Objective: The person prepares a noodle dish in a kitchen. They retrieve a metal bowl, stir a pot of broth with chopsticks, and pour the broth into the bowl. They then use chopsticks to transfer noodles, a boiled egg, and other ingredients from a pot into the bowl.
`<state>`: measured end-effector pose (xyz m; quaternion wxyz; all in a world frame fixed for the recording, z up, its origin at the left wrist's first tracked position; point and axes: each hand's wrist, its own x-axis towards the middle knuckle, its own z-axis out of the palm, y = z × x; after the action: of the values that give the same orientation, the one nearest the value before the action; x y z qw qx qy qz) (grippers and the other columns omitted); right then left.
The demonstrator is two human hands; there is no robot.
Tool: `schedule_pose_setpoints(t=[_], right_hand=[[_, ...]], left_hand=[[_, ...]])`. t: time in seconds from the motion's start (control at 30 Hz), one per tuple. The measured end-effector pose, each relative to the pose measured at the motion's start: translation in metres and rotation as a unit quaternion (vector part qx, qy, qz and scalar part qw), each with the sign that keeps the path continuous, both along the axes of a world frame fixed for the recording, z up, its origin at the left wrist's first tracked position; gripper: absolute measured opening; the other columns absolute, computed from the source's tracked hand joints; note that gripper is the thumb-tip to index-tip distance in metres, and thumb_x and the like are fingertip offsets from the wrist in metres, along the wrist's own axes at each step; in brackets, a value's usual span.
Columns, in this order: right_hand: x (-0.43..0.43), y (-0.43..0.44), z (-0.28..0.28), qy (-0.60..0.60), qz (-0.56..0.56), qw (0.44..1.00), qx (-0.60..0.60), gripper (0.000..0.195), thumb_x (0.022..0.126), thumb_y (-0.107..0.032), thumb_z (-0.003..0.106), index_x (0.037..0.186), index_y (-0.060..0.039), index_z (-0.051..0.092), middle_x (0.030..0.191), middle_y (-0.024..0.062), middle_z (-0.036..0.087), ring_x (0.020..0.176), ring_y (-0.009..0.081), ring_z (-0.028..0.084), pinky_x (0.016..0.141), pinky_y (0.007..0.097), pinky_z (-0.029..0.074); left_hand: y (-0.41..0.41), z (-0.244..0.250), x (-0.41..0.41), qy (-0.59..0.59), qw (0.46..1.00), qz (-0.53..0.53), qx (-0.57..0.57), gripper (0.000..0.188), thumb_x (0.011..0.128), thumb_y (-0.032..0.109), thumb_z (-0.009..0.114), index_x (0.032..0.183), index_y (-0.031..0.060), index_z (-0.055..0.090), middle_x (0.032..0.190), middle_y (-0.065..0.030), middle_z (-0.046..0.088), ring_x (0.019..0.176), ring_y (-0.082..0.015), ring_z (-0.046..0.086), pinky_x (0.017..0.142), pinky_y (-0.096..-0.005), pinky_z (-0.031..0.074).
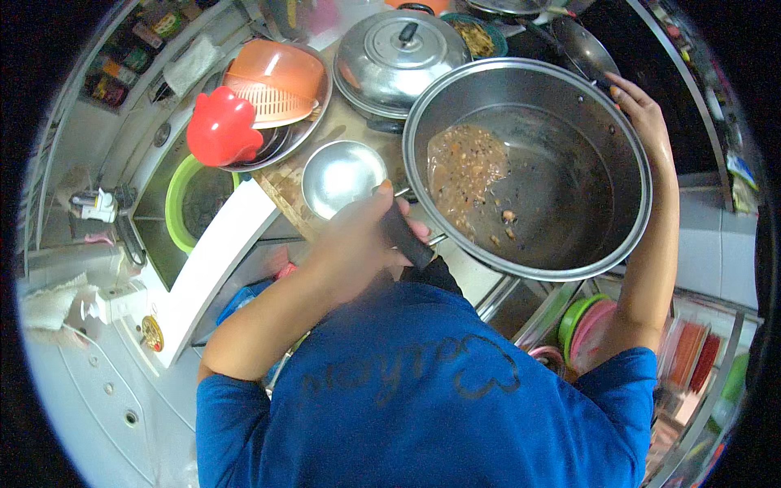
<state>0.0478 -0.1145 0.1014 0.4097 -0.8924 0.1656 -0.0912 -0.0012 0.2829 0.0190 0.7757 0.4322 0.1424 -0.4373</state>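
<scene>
A large metal pot (537, 82) is tilted in front of me. Brown liquid with grains and dark bits (468, 161) has pooled on its left side, and a few small pieces (508, 216) rest on the bottom. My left hand (360, 238), slightly blurred, grips the pot's black side handle (407, 235). Around the far right side of the pot, my right hand (644, 116) holds on from outside; the handle there is hidden. Just beyond my left hand sits a shiny metal bowl (343, 174) on the wooden surface (287, 183).
A lidded metal pan (378, 67) stands behind the bowl. To its left, an orange colander (277, 73) and a red scalloped bowl (221, 128) are stacked in a metal basin. A green-rimmed basin (174, 207) is in the sink. A frying pan (589, 52) lies behind the pot.
</scene>
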Motion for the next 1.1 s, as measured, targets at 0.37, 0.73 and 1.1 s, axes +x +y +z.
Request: schedule_pose_setpoints(t=[0.37,0.73,1.1], right_hand=[[-0.026,0.034,0.008,-0.026,-0.025,0.999,-0.027,0.033,0.086,-0.019,0.057,0.116,-0.0079,0.057,0.083,0.0049,0.064,0.07,0.0078,0.057,0.065,0.0201,0.045],[-0.044,0.05,0.05,-0.067,-0.007,0.998,0.018,0.039,0.085,-0.027,0.059,0.115,-0.0026,0.054,0.078,-0.0026,0.059,0.052,-0.0007,0.045,0.044,0.0135,0.032],[-0.007,0.101,0.058,-0.243,0.081,0.959,0.117,0.04,0.085,-0.026,0.06,0.117,-0.0045,0.052,0.066,-0.0051,0.051,0.048,0.0017,0.04,0.041,0.0154,0.029]], left_hand=[[0.01,-0.061,-0.001,0.045,0.996,-0.021,-0.07,0.029,0.094,0.034,0.039,0.092,0.0056,0.045,0.08,-0.0082,0.052,0.075,-0.0214,0.056,0.075,-0.0459,0.05],[0.005,-0.056,0.02,-0.069,0.987,0.019,-0.145,0.034,0.088,0.037,0.053,0.073,0.0066,0.046,0.067,-0.007,0.051,0.063,-0.0185,0.054,0.064,-0.0329,0.047],[0.058,0.027,0.047,-0.259,0.932,0.25,-0.028,0.022,0.088,0.015,0.051,0.069,0.011,0.04,0.053,0.0041,0.036,0.042,-0.0057,0.035,0.038,-0.0194,0.029]])
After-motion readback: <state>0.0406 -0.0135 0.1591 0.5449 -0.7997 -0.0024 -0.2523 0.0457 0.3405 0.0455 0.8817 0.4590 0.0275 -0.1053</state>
